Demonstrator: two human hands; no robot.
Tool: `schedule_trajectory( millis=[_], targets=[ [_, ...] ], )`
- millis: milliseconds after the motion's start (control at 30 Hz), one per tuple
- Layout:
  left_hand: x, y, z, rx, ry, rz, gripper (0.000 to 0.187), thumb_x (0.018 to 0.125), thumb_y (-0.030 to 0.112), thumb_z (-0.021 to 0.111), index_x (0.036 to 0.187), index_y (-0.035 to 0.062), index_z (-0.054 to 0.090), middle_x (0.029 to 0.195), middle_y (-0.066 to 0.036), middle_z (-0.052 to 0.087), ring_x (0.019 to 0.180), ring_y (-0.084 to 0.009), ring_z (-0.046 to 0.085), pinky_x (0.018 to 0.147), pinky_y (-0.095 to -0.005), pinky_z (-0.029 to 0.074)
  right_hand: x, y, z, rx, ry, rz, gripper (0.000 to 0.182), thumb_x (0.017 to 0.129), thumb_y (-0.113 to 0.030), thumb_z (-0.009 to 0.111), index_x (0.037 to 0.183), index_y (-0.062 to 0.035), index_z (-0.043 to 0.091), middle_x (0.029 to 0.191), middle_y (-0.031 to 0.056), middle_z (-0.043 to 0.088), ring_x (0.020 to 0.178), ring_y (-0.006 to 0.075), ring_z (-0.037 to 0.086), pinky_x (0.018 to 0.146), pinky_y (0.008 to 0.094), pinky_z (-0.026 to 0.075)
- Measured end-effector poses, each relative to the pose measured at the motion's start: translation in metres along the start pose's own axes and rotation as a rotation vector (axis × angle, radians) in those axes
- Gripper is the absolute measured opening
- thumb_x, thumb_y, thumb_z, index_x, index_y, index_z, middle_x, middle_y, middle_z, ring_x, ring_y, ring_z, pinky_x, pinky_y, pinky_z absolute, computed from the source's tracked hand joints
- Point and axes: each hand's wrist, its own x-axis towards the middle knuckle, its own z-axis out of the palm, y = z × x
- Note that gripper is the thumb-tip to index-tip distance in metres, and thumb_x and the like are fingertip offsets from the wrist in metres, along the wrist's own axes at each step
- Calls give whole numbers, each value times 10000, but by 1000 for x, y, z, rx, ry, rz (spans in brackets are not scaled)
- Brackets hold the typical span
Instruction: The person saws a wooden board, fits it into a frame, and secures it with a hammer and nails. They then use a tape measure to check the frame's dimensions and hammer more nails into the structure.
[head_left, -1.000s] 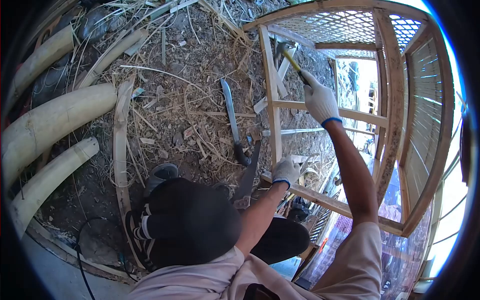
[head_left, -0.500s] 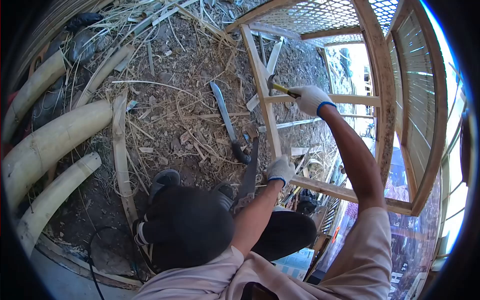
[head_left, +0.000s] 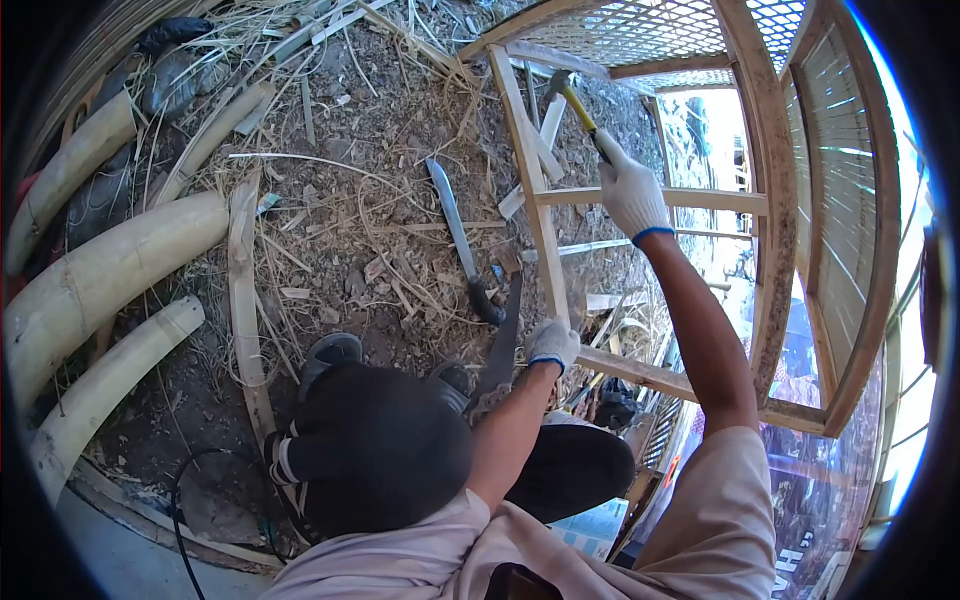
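In a white glove with a blue cuff, my right hand [head_left: 634, 198] is closed around the black grip of a hammer [head_left: 579, 109]. The hammer's yellow shaft angles up and away, its head raised above the wooden frame [head_left: 543, 240]. My left hand [head_left: 554, 342], gloved too, is closed on the frame's near corner, where a long rail meets a crosspiece. Another crosspiece [head_left: 690, 199] runs behind my right wrist. Lattice panelling [head_left: 640, 40] covers the frame's far side. Any nail at the joints is too small to make out.
A machete [head_left: 452, 215] lies on the littered dirt, with a handsaw [head_left: 505, 340] beside my shoe. Thick bamboo pieces [head_left: 120, 265] lie at left near a wooden strip [head_left: 243, 290]. A slatted panel [head_left: 838, 190] stands at right. A black cable [head_left: 178, 500] curls at lower left.
My right hand has swung the hammer upward, so its head has lifted from beside the long rail to well above the middle crosspiece. My left hand stays at the corner.
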Motion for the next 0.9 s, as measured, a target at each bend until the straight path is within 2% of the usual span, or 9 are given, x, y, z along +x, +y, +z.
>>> schedule_trajectory(
  millis=[100, 233, 333, 367, 500, 600, 667, 833, 900],
  targets=[
    [1, -6, -2, 40, -48, -17, 413, 933, 367, 625, 1142, 28, 734, 1149, -257, 735, 1103, -410, 713, 989, -534, 542, -10, 34, 24, -103, -294, -139, 445, 1023, -151, 528, 1455, -212, 618, 1013, 262, 745, 946, 435, 739, 827, 541, 587],
    [7, -11, -4, 67, 32, -2, 433, 934, 399, 613, 1108, 25, 747, 1118, -254, 746, 1091, -409, 718, 981, -534, 544, -1, -8, -8, -236, -266, -34, 511, 993, -79, 544, 1486, -208, 586, 1130, 251, 728, 942, 426, 747, 810, 546, 593],
    [8, -14, 4, 74, -16, -36, 417, 941, 387, 615, 1094, 22, 746, 1121, -248, 746, 1094, -410, 717, 984, -531, 541, -34, -10, 19, -114, 61, -223, 597, 1013, -68, 579, 1579, -227, 473, 1020, 228, 690, 807, 426, 721, 733, 538, 580],
    [8, -14, 6, 68, -31, -44, 414, 944, 386, 617, 1094, 22, 745, 1128, -246, 745, 1098, -411, 716, 987, -530, 540, -46, -11, 23, -156, 31, -246, 675, 1003, -61, 591, 1618, -259, 394, 958, 195, 655, 743, 408, 708, 662, 498, 590],
    [4, -14, 5, 52, -58, -28, 418, 952, 399, 643, 1113, 27, 743, 1178, -239, 735, 1125, -412, 707, 1002, -525, 532, -80, 26, 42, -359, -112, -425, 745, 986, -68, 597, 1646, -309, 350, 916, 167, 667, 664, 328, 718, 520, 455, 574],
    [-1, -14, 0, 59, -64, -52, 421, 948, 414, 658, 1120, 39, 744, 1187, -228, 735, 1136, -408, 703, 1006, -524, 532, -89, 54, 73, -477, -264, -229, 755, 992, -81, 592, 1656, -328, 332, 854, 159, 664, 630, 326, 717, 503, 458, 577],
    [-6, -13, -5, 59, -86, -68, 410, 948, 396, 647, 1129, 41, 742, 1198, -227, 732, 1147, -402, 700, 1014, -520, 530, -96, 26, 73, -456, -247, -220, 750, 1008, -77, 569, 1657, -361, 323, 825, 161, 663, 647, 330, 726, 530, 444, 593],
    [-10, -14, -8, 106, -68, -67, 372, 948, 312, 576, 1137, 31, 728, 1220, -229, 724, 1167, -396, 693, 1033, -519, 525, -102, 34, 54, -373, -141, -591, 719, 1025, -84, 562, 1642, -377, 339, 800, 145, 645, 650, 335, 719, 540, 436, 596],
    [-10, -16, -7, 130, -91, -49, 373, 951, 317, 573, 1136, 30, 724, 1206, -228, 728, 1157, -402, 696, 1021, -527, 530, -93, 39, 62, -440, -207, -329, 714, 1029, -92, 560, 1642, -378, 332, 793, 137, 637, 638, 323, 713, 533, 430, 595]
  ],
)
